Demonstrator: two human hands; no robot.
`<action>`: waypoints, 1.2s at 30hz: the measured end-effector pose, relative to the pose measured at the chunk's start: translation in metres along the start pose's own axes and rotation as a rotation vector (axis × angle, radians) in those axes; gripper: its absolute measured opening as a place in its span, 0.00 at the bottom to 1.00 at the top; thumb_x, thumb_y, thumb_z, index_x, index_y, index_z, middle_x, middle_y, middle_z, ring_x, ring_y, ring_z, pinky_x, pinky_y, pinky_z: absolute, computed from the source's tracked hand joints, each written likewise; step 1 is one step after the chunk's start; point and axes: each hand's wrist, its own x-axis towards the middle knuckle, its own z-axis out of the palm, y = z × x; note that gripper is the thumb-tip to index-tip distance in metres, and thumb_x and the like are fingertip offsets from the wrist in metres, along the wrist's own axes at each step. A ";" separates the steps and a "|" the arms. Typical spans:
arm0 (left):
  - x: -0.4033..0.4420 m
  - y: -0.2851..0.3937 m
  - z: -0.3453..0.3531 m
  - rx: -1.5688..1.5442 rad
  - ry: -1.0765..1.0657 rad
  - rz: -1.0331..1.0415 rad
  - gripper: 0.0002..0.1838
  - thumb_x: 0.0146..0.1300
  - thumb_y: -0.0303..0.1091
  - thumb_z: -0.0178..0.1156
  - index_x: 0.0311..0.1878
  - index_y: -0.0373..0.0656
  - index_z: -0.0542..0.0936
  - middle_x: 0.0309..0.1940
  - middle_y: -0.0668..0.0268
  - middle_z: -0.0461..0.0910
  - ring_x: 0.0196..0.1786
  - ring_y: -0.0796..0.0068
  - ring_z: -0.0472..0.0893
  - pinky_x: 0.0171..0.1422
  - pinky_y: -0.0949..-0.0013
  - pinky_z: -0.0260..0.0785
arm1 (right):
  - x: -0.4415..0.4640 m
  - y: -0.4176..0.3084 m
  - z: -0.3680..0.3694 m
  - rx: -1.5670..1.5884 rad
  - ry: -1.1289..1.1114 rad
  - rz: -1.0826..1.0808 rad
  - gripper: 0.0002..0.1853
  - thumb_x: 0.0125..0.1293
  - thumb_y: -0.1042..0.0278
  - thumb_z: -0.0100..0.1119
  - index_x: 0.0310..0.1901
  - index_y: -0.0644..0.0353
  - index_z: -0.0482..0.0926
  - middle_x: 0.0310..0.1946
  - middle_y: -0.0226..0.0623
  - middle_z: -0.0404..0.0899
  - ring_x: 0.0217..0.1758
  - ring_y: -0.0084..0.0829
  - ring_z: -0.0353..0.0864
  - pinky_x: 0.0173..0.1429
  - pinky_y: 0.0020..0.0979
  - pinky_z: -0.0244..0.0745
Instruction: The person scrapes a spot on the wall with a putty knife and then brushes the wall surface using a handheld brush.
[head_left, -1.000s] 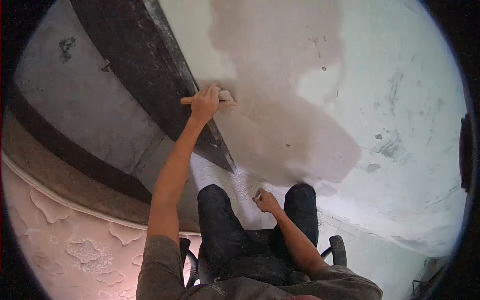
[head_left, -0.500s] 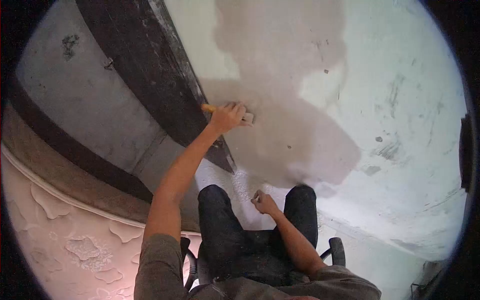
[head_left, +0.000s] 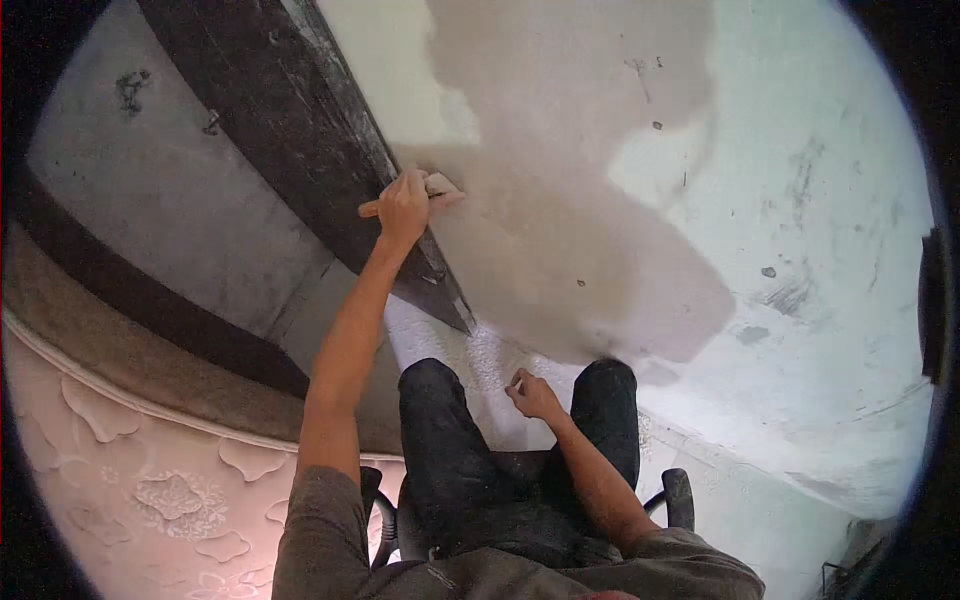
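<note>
My left hand [head_left: 404, 208] is wrapped round a scraper [head_left: 441, 191] with a wooden handle that sticks out to the left. The scraper's pale blade end lies at the wall [head_left: 560, 220], beside the edge of a dark wooden frame [head_left: 290, 110]. A wide greyish-beige patch covers this part of the pale wall. Between my knees, my right hand [head_left: 533, 394] is closed, with its thumb and fingers pressed together; what it holds, if anything, is too small to make out.
A pink quilted mattress [head_left: 150, 480] lies at the lower left. I sit on a chair with black armrests [head_left: 678, 500]. White crumbs or dust cover the floor [head_left: 480, 380] before my knees. Dark items [head_left: 860, 555] stand at the lower right.
My left hand moved down and right along the wall with the scraper, then back up and left to the frame's edge. My right hand has stayed between the knees.
</note>
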 end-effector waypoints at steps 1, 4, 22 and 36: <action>-0.002 -0.001 0.002 0.000 -0.001 0.005 0.32 0.44 0.60 0.68 0.29 0.38 0.70 0.19 0.61 0.73 0.24 0.63 0.78 0.26 0.67 0.72 | 0.001 0.001 0.000 -0.014 0.001 0.000 0.15 0.58 0.59 0.59 0.37 0.64 0.72 0.22 0.50 0.80 0.27 0.45 0.82 0.33 0.40 0.74; 0.000 0.004 0.000 0.018 -0.016 0.027 0.31 0.45 0.60 0.67 0.29 0.38 0.70 0.19 0.63 0.72 0.23 0.65 0.78 0.25 0.68 0.72 | -0.001 -0.003 -0.005 0.032 -0.008 0.053 0.15 0.58 0.59 0.59 0.36 0.64 0.72 0.21 0.49 0.79 0.27 0.45 0.81 0.33 0.40 0.74; 0.027 -0.011 -0.002 0.158 -0.024 0.336 0.25 0.49 0.55 0.65 0.28 0.42 0.69 0.22 0.65 0.70 0.24 0.68 0.76 0.28 0.67 0.73 | -0.001 0.003 -0.002 0.021 0.010 0.002 0.15 0.60 0.60 0.57 0.38 0.65 0.72 0.17 0.46 0.78 0.16 0.37 0.78 0.28 0.37 0.73; 0.004 -0.007 0.001 0.178 -0.110 0.633 0.25 0.50 0.56 0.63 0.27 0.41 0.70 0.27 0.64 0.74 0.26 0.69 0.78 0.28 0.70 0.73 | -0.003 0.005 0.001 0.011 -0.004 0.021 0.15 0.60 0.60 0.57 0.37 0.65 0.73 0.16 0.45 0.77 0.14 0.35 0.77 0.25 0.35 0.72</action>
